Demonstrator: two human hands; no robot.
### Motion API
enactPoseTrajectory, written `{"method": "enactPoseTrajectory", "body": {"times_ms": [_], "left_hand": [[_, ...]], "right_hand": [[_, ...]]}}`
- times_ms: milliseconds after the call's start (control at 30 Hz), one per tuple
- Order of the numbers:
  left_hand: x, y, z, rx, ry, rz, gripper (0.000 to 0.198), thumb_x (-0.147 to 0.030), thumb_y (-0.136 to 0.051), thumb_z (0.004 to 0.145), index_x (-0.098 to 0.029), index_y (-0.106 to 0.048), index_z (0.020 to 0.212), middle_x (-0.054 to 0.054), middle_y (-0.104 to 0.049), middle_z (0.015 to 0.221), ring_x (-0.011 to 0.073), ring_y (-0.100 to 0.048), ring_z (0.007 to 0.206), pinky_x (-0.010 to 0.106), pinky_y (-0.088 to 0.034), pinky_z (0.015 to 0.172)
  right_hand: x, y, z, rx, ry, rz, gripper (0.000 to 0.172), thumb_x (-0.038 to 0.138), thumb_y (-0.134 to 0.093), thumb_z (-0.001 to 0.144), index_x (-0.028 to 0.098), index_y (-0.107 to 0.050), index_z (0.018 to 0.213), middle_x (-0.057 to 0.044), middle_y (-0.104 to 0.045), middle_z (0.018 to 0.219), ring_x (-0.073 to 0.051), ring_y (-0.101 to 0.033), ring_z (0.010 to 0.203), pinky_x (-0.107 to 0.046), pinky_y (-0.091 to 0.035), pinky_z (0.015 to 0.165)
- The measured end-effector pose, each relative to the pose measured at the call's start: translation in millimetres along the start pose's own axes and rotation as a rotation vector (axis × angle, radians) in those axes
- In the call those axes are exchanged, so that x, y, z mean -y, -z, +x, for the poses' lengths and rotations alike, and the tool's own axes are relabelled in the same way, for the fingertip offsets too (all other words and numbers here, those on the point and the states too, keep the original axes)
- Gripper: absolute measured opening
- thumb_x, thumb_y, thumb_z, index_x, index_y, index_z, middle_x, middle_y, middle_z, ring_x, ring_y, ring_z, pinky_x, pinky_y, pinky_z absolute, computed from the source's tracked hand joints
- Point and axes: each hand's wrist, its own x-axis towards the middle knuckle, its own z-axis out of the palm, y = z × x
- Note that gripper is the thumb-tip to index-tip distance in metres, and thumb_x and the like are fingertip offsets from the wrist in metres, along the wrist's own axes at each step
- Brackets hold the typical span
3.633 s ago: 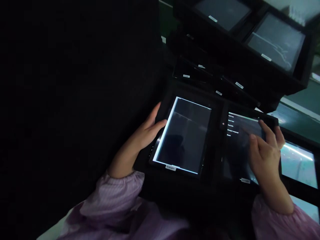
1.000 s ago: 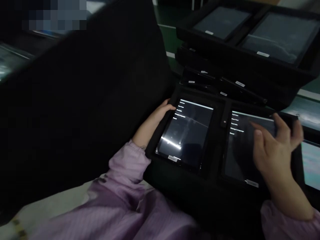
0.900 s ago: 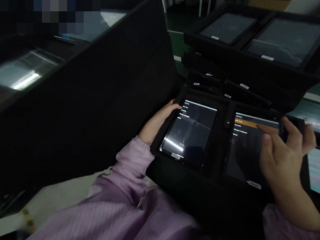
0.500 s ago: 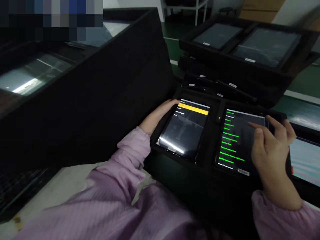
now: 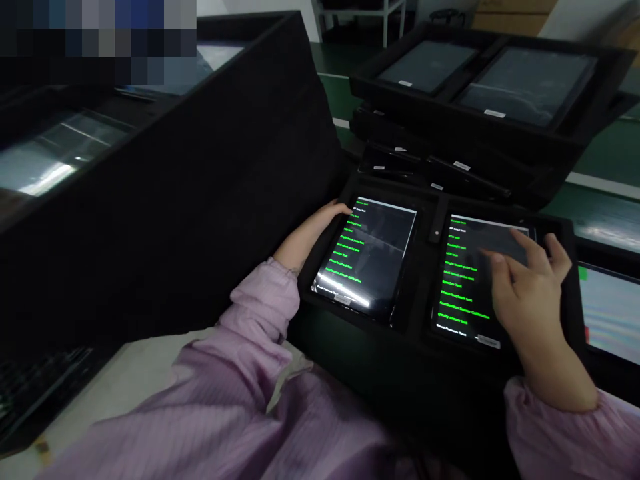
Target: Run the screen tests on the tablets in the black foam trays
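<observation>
Two tablets lie side by side in a black foam tray point(image 5: 423, 267), both lit with green test lists on dark screens. At the upper left edge of the left tablet point(image 5: 375, 247) is my left hand point(image 5: 327, 223). Its visible fingers are stretched out against that edge, and the rest are hidden. My right hand point(image 5: 533, 287) hovers over the right side of the right tablet point(image 5: 463, 267), its fingers apart and holding nothing. Whether a fingertip touches the glass, I cannot tell. A small white label sits at the lower edge of each tablet.
Tall black foam trays point(image 5: 200, 173) rise on the left, with glossy screens inside. At the back, stacked trays hold dark tablets point(image 5: 530, 83), with several more black tablets point(image 5: 470, 177) in front of them. A bright-screened device point(image 5: 610, 307) lies at the right edge.
The left tablet's screen went from a short menu with a yellow highlighted row to a green test list. My right hand moved slightly left over the right tablet. The view shifted slightly.
</observation>
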Motion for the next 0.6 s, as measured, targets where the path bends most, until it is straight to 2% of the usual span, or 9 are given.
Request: {"method": "enactPoseTrajectory", "body": {"times_ms": [67, 133, 267, 433, 600], "left_hand": [[-0.2, 0.5, 0.1, 0.012, 0.011, -0.036, 0.037, -0.032, -0.081, 0.07, -0.023, -0.076, 0.106, 0.0, -0.079, 0.085, 0.0236, -0.074, 0.079, 0.035, -0.06, 0.074], [-0.7, 0.8, 0.4, 0.025, 0.015, -0.05, 0.042, -0.03, -0.083, 0.067, -0.023, -0.077, 0.107, 0.0, -0.079, 0.086, 0.0229, -0.073, 0.079, 0.034, -0.058, 0.074], [-4.3, 0.4, -6.0, 0.051, 0.022, -0.05, 0.046, -0.027, -0.086, 0.067, -0.022, -0.078, 0.112, 0.001, -0.079, 0.091, 0.0231, -0.073, 0.084, 0.034, -0.057, 0.077], [-7.1, 1.5, -21.0, 0.08, 0.028, -0.064, 0.045, -0.026, -0.085, 0.072, -0.025, -0.08, 0.116, 0.001, -0.081, 0.095, 0.0231, -0.073, 0.086, 0.034, -0.056, 0.078], [-6.8, 4.4, -19.6, 0.104, 0.025, -0.034, 0.047, -0.018, -0.084, 0.066, -0.025, -0.08, 0.113, 0.001, -0.08, 0.092, 0.023, -0.073, 0.083, 0.034, -0.057, 0.075]], "right_hand": [[-1.2, 0.1, 1.6, -0.074, -0.003, 0.021, 0.059, 0.053, -0.04, 0.113, 0.022, -0.09, 0.107, -0.014, -0.074, 0.149, -0.047, -0.046, 0.159, -0.079, -0.039, 0.13], [-1.1, 0.1, 2.5, -0.088, -0.015, 0.026, 0.058, 0.053, -0.041, 0.113, 0.024, -0.09, 0.106, -0.013, -0.076, 0.147, -0.044, -0.049, 0.157, -0.074, -0.042, 0.129], [2.2, 2.0, 2.9, -0.083, -0.033, 0.033, 0.056, 0.051, -0.04, 0.113, 0.024, -0.089, 0.108, -0.014, -0.076, 0.146, -0.041, -0.049, 0.157, -0.07, -0.047, 0.126], [7.8, 9.3, 5.4, -0.064, -0.05, 0.042, 0.058, 0.054, -0.04, 0.112, 0.024, -0.089, 0.103, -0.014, -0.08, 0.14, -0.041, -0.058, 0.151, -0.068, -0.051, 0.122], [14.0, 12.7, 9.7, -0.037, -0.063, 0.068, 0.055, 0.051, -0.041, 0.112, 0.023, -0.088, 0.102, -0.015, -0.081, 0.136, -0.04, -0.062, 0.148, -0.063, -0.056, 0.114]]}}
